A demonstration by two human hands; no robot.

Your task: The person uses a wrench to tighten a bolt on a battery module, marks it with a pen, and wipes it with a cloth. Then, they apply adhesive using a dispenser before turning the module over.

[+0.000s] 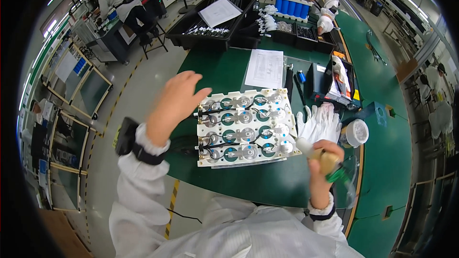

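A white battery module (246,126) lies in front of me on the green bench, its top set with rows of round cells, metal tabs and black wires. Over its far left corner my left hand (176,99) hovers, fingers apart, holding nothing. My right hand (321,162) is closed around a yellowish squeeze bottle (329,161), smeared by motion, whose white nozzle points toward the module's near right corner. Something green and clear hangs below that fist. A pair of white gloves (319,123) rests between the module and a round white tub (356,133).
Printed sheets (264,68) lie beyond the module. Right of them are a blue cylinder (301,76) and a black box (321,82) with tools. A black bin (210,28) of rods stands at the far left. Across the bench, a co-worker's gloved hand (325,24) reaches toward parts trays (306,32).
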